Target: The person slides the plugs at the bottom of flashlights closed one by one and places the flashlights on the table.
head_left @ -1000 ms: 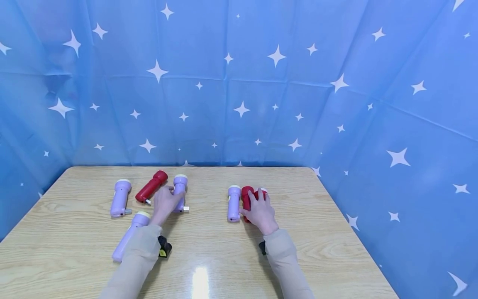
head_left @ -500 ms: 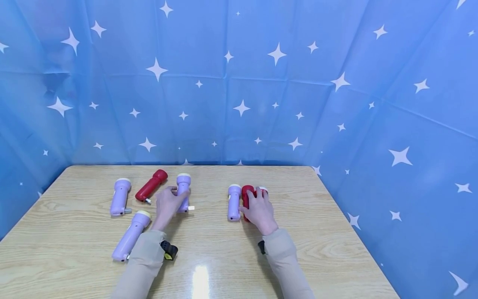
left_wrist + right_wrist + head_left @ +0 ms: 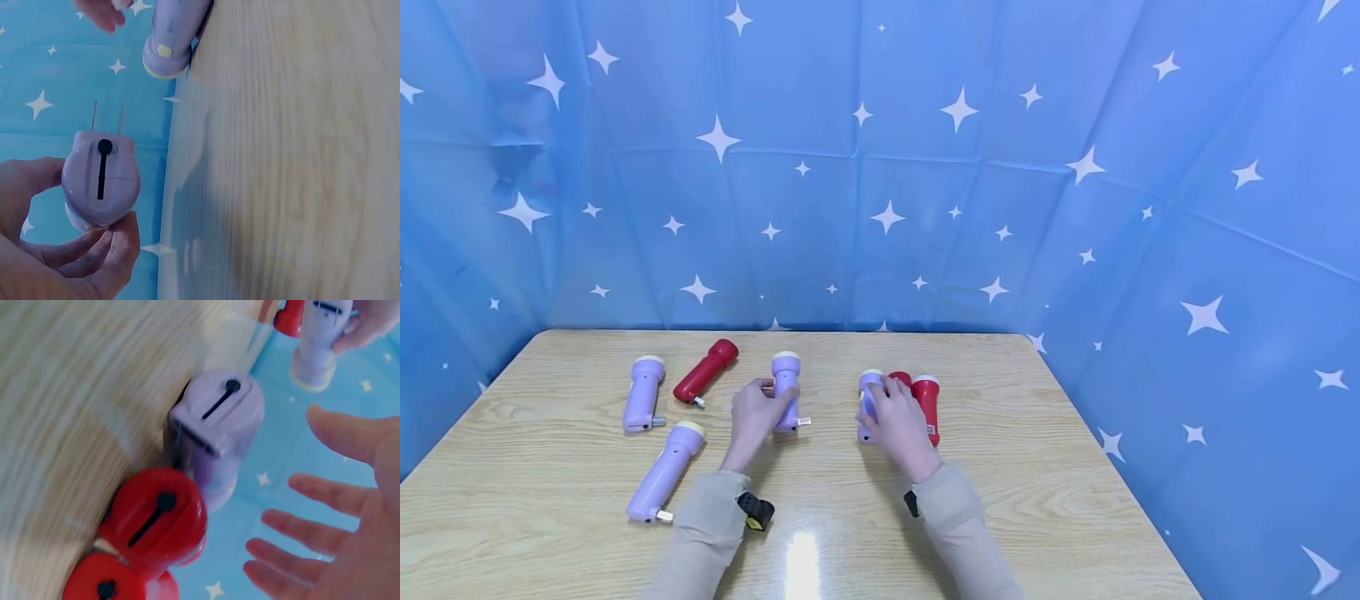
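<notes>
My left hand (image 3: pixel 752 421) grips a lilac flashlight (image 3: pixel 786 375) near the table's middle. In the left wrist view, two metal prongs (image 3: pixel 95 115) stick out from the tail of that flashlight. Over a second lilac flashlight (image 3: pixel 219 419) hovers my right hand (image 3: pixel 898 425), fingers spread; the right wrist view shows a gap between them. That flashlight's prongs are not seen standing out. Close along its right side lie a dark red flashlight (image 3: pixel 156 515), partly hidden by my hand in the head view, and a brighter red one (image 3: pixel 927 408).
On the left of the wooden table (image 3: pixel 550 500) lie a lilac flashlight (image 3: pixel 643 396), a red flashlight (image 3: pixel 706 373) and another lilac flashlight (image 3: pixel 664 475), each with prongs out. A blue star-patterned curtain (image 3: pixel 820 192) hangs behind the table.
My left hand has shifted right, bringing its lilac flashlight along. My right hand has moved left off the red flashlights to above the lilac one, uncovering the brighter red flashlight.
</notes>
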A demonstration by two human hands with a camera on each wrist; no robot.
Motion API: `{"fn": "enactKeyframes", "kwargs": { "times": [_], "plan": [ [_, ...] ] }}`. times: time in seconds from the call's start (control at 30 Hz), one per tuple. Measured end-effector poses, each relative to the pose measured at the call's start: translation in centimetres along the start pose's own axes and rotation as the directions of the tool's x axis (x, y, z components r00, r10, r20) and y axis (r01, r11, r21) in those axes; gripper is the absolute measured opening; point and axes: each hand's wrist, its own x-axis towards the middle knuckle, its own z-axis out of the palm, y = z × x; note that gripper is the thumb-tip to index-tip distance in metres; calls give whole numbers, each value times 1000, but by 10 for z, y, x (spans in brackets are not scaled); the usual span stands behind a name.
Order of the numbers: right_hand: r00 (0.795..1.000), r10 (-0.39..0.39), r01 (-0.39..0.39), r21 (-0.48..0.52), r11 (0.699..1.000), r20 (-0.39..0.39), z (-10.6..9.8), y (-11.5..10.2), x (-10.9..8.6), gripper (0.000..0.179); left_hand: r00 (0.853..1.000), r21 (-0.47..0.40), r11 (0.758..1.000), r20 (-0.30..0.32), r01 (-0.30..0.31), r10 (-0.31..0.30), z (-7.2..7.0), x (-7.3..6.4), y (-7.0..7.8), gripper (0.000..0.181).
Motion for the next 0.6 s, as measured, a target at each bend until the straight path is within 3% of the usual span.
{"fn": "enactKeyframes", "kwargs": {
  "times": [0.4, 0.6],
  "plan": [
    [990, -140, 139, -24, 990, -15, 8, -24, -1, 44, 997, -18, 997, -23, -72, 72, 14, -10, 12, 52],
    [974, -219, 218, -18, 976, -52, 11, -29, -2, 40, 996, -14, 997, -34, -80, 79, 18, -13, 19, 49]
  ]
}}
